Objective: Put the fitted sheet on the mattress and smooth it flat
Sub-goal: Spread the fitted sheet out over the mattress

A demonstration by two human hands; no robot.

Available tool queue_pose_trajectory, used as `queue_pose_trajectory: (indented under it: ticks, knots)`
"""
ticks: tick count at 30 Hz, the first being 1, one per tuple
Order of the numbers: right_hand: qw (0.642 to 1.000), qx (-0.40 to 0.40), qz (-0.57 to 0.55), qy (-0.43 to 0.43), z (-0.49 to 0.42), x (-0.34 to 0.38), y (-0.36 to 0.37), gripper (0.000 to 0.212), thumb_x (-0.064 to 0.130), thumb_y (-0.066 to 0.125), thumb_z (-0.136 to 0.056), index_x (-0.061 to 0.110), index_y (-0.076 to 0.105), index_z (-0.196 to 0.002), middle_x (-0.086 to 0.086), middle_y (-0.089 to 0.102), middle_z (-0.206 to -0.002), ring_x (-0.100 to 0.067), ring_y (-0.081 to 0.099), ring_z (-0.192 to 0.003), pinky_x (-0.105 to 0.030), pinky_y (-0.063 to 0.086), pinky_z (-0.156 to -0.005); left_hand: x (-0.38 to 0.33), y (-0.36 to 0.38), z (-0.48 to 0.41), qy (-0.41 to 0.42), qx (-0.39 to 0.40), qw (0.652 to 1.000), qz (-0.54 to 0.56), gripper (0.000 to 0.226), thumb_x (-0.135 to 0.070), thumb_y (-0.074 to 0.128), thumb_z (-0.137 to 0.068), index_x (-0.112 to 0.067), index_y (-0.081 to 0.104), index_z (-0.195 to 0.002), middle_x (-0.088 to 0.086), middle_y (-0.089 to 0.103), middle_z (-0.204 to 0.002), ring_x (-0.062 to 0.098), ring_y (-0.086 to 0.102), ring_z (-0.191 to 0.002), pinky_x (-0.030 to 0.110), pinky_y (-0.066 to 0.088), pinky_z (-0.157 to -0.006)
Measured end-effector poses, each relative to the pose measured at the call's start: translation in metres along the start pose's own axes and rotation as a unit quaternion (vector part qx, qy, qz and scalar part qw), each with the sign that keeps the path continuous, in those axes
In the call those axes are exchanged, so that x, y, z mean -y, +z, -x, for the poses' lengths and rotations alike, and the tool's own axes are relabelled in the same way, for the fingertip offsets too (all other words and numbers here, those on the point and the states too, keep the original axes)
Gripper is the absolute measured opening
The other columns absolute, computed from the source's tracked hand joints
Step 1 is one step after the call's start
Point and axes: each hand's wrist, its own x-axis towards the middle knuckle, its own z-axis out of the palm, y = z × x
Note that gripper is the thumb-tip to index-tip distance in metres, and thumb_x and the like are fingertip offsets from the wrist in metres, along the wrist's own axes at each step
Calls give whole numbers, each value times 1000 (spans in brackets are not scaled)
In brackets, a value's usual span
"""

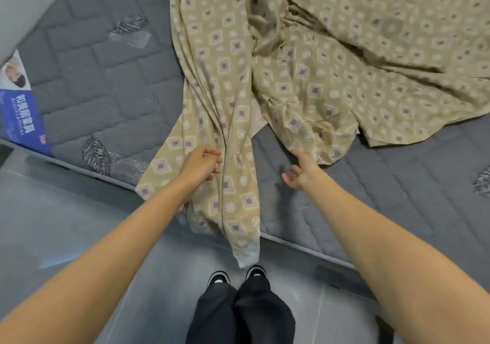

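Observation:
A beige fitted sheet (313,60) with a square-and-circle print lies bunched and creased over the far and right part of a grey quilted mattress (100,78). One long fold of it runs toward me and hangs over the mattress's near edge down to the floor. My left hand (200,166) grips that fold near the edge, fingers curled into the cloth. My right hand (302,170) hovers open over bare mattress, its fingertips close to another loose edge of the sheet; whether they touch it is unclear.
A blue printed label (21,115) sits on the mattress's left end. Grey tiled floor (66,224) runs along the near side, where my feet in black-and-white shoes (236,277) stand close to the mattress edge. A pale wall borders the top left.

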Motion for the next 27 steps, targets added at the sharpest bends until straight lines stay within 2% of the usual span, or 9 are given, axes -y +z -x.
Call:
queue_pose_trajectory:
  ticks: [4, 10, 12, 14, 15, 20, 22, 25, 27]
  knots:
    - [993, -45, -107, 8, -20, 22, -6, 50, 32, 58, -94, 17, 43, -139, 2, 45, -141, -14, 46, -128, -27, 40, -102, -3, 8, -16, 7, -12, 1000, 6, 23, -8, 36, -96, -14, 54, -109, -2, 58, -93, 11, 56, -72, 24, 48, -67]
    - [983, -47, -162, -77, 3, 29, -17, 41, 15, 38, -99, 23, 45, -139, 5, 53, -139, -9, 53, -125, -22, 33, -106, -20, -4, 6, 20, -26, 999, -21, 22, -12, 35, -97, -16, 55, -106, 3, 61, -105, 13, 57, -75, 27, 47, -71]
    - [975, -51, -191, -99, 25, 32, -22, 42, 12, 36, -99, 23, 46, -138, 5, 56, -134, -12, 59, -116, -21, 40, -99, -33, -9, 23, 30, -21, 999, -37, 22, -12, 34, -97, -16, 53, -107, 3, 60, -108, 15, 57, -78, 27, 45, -70]
    - [964, -49, -228, -129, 57, 38, -29, 41, 7, 36, -100, 18, 49, -137, 1, 58, -127, -14, 62, -99, -19, 51, -80, -52, -11, 44, 45, -9, 997, -59, 22, -13, 33, -98, -16, 52, -107, 3, 59, -107, 17, 57, -83, 27, 45, -71]
    - [953, -37, -265, -143, 79, 44, -33, 39, 5, 35, -100, 15, 50, -136, -3, 58, -130, -18, 62, -99, -21, 53, -77, -66, -12, 56, 59, -2, 996, -70, 22, -13, 33, -98, -16, 52, -108, 3, 58, -107, 17, 57, -83, 26, 44, -70]
    - [927, 10, -338, -163, 173, 58, -50, 37, 7, 33, -103, 6, 47, -137, -13, 54, -134, -33, 54, -118, -44, 48, -99, -109, -9, 105, 104, 13, 986, -127, 24, -14, 38, -98, -12, 54, -115, 3, 59, -108, 16, 59, -83, 27, 47, -70]
    - [922, 17, -349, -165, 211, 65, -64, 35, 2, 32, -102, 3, 49, -132, -14, 58, -123, -35, 57, -114, -43, 54, -86, -125, -6, 127, 122, 19, 979, -160, 25, -16, 41, -97, -12, 54, -117, 6, 59, -111, 21, 60, -92, 33, 48, -79]
    - [927, -3, -343, -154, 255, 71, -86, 25, -3, 30, -101, -1, 54, -93, -16, 60, -79, -26, 60, -67, -29, 53, -40, -136, 3, 152, 157, 41, 962, -217, 35, -14, 46, -94, -12, 48, -128, 10, 54, -124, 20, 56, -96, 31, 47, -77]
    - [911, 8, -380, -159, 291, 72, -111, 34, -4, 27, -102, 5, 47, -75, -11, 54, -59, -19, 54, -45, -22, 44, -27, -145, 13, 177, 198, 67, 941, -266, 51, -9, 53, -90, -11, 38, -139, 11, 45, -138, 17, 55, -103, 28, 47, -78]
